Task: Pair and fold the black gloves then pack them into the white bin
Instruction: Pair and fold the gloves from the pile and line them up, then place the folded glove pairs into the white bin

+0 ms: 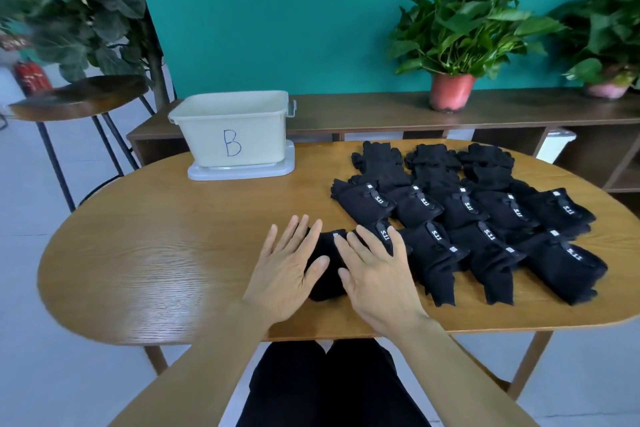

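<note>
The oval wooden desk (138,253) stood in front of a teal wall (311,10), its grain shining where the light caught it. At the near edge both hands lay flat, fingers straight and spread: the left hand (287,270) and the right hand (377,277) pressed side by side on a folded black glove bundle (323,246), which showed between and beneath them. To the right, touching that bundle, the rest of the black gloves (485,218) lay in overlapping rows across the desk, white lettering on their straps. The white bin (235,128), marked with a blue B, sat at the far left of the desk on a white lid (242,172), well apart from the gloves. Behind ran a low wooden shelf (381,114) carrying a leafy plant in a red pot (452,90) and another in a pink pot (606,90). A dark round stool (79,97) stood at the left, under a large leafy plant (69,10).
</note>
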The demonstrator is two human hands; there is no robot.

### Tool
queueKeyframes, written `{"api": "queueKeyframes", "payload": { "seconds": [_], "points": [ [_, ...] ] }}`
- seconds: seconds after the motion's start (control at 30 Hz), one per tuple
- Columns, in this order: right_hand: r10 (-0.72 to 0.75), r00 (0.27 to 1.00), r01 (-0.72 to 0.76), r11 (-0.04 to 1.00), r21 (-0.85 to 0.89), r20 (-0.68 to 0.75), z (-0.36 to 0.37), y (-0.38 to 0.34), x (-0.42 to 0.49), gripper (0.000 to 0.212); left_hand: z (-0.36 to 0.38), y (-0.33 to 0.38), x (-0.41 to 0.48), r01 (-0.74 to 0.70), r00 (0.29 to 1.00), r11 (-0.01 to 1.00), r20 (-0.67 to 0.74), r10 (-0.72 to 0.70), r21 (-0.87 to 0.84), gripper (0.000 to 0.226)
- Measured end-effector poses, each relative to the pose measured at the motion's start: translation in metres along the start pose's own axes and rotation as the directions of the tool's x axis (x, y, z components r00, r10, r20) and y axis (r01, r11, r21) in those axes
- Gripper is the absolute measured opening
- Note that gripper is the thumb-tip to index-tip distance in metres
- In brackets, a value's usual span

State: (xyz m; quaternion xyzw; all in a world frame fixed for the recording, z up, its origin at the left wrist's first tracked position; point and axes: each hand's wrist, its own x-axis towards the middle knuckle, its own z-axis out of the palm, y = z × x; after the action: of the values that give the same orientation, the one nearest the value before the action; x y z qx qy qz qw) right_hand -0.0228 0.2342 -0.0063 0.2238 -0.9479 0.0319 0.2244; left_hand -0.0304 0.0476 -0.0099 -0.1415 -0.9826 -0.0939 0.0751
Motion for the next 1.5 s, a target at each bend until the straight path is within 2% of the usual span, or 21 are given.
{"api": "queueKeyframes", "payload": {
  "seconds": [0.2, 0.37, 0.67, 0.8, 0.83, 0.97, 1.13, 1.33, 1.5],
  "points": [
    [0.013, 0.993, -0.006, 0.998, -0.057, 0.118, -0.019, -0.021, 0.030, 0.055, -0.035, -0.016, -0.013, 0.070, 0.997, 0.993, 0.033, -0.074, 0.097, 0.072],
    [-0.061, 0.970, 0.074, 0.996, -0.050, 0.235, -0.036, -0.034, 0.051, 0.060, -0.058, -0.033, -0.023, 0.116, 0.992, 0.987, 0.027, -0.120, 0.113, 0.073],
    [-0.076, 0.966, 0.088, 0.995, -0.039, 0.246, -0.050, -0.045, 0.125, 0.063, -0.105, -0.079, 0.013, 0.166, 0.986, 0.983, -0.038, -0.163, 0.076, 0.101],
    [-0.044, 0.968, 0.048, 0.999, -0.010, 0.246, -0.046, -0.045, 0.172, 0.065, -0.120, -0.111, 0.042, 0.198, 0.979, 0.978, -0.070, -0.194, 0.059, 0.130],
    [-0.036, 0.968, 0.037, 0.999, 0.001, 0.246, -0.042, -0.044, 0.185, 0.065, -0.123, -0.119, 0.051, 0.204, 0.977, 0.977, -0.077, -0.199, 0.058, 0.131],
    [-0.014, 0.968, 0.002, 0.999, 0.048, 0.251, -0.028, -0.039, 0.239, 0.071, -0.135, -0.154, 0.084, 0.224, 0.970, 0.974, -0.101, -0.223, 0.008, 0.099],
    [0.001, 0.966, -0.017, 0.998, 0.058, 0.259, -0.004, -0.031, 0.306, 0.082, -0.158, -0.194, 0.123, 0.300, 0.952, 0.953, -0.068, -0.297, 0.037, 0.082],
    [0.036, 0.964, -0.053, 0.997, 0.059, 0.264, 0.038, -0.021, 0.370, 0.102, -0.140, -0.269, 0.180, 0.356, 0.925, 0.934, -0.140, -0.353, -0.002, 0.097],
    [0.122, 0.942, -0.161, 0.982, 0.101, 0.312, 0.065, -0.014, 0.404, 0.120, -0.138, -0.315, 0.206, 0.394, 0.902, 0.919, -0.184, -0.391, -0.020, 0.111]
  ]
}}
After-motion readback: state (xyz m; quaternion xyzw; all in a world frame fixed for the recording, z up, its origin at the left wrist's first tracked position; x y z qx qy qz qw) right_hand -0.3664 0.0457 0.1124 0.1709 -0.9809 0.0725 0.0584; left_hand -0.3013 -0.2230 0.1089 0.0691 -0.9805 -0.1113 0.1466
